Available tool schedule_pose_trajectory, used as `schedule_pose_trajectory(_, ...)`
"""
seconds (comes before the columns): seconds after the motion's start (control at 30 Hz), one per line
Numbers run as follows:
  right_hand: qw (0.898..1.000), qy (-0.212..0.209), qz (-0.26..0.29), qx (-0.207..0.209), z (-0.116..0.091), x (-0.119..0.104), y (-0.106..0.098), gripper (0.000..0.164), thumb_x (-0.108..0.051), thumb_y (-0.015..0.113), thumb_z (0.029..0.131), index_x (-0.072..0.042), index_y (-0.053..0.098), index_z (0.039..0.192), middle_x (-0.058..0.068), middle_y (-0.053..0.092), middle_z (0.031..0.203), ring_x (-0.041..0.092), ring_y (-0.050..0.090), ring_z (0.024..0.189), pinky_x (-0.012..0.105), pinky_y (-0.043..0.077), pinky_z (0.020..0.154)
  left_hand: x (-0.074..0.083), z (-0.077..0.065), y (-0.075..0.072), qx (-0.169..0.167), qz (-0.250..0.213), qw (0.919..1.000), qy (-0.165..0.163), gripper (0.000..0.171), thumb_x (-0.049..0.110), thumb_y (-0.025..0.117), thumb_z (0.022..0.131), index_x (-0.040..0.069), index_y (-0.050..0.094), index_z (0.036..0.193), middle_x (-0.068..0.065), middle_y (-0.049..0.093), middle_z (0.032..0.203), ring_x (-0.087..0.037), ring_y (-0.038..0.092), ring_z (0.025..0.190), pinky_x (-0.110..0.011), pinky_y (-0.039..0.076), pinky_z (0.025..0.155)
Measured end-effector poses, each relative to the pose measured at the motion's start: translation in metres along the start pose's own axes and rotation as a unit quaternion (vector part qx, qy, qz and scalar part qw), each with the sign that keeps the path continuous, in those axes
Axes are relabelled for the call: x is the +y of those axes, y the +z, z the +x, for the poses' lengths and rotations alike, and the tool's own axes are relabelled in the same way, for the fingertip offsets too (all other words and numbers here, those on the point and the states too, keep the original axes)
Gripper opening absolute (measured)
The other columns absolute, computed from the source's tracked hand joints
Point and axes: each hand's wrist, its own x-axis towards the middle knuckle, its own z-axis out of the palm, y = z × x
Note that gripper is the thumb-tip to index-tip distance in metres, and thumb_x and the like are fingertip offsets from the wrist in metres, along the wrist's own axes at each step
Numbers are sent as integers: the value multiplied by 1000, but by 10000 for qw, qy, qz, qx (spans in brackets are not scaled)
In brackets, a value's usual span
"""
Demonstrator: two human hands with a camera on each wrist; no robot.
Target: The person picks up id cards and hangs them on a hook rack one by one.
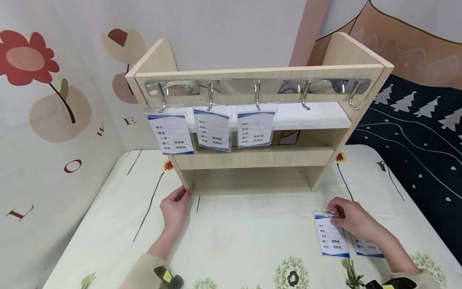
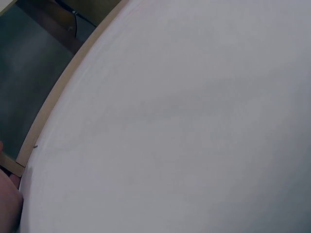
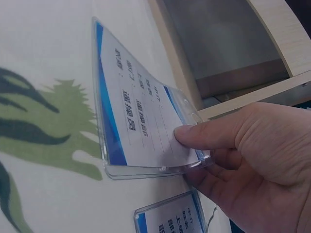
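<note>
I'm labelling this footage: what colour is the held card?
The card is white with blue bands, clearest in the right wrist view.

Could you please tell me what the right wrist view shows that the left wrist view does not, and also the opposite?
Only the right wrist view shows the right hand pinching a clear-sleeved card, a second card cut off by the bottom edge, and a green leaf print.

Only the left wrist view shows the left hand, just a small part at the lower left.

Both share parts of the wooden shelf and the pale cloth.
</note>
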Motion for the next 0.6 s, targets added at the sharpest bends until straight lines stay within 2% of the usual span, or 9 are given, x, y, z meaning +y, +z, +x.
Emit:
schedule_pose_trajectory(0.23,9998,-96,145,85,-1,-2,-2,28,2,78,86,-3,66,110,-1,61,91,19,52,83,25,47,67,-1,0,0,-23,-72,10000,30,25,4,72,95,-3,74,118,-21,72,114,14,64,83,-9,53,74)
schedule_pose_trajectory(0.6,9960,-435,294,723,0,-4,-2,24,5,75,88,-2,67,110,-1,65,92,13,59,83,24,54,71,-1,-1,-1,-61,-63,9999,69,26,7,73,95,-2,74,119,-20,73,114,13,64,84,-8,52,74)
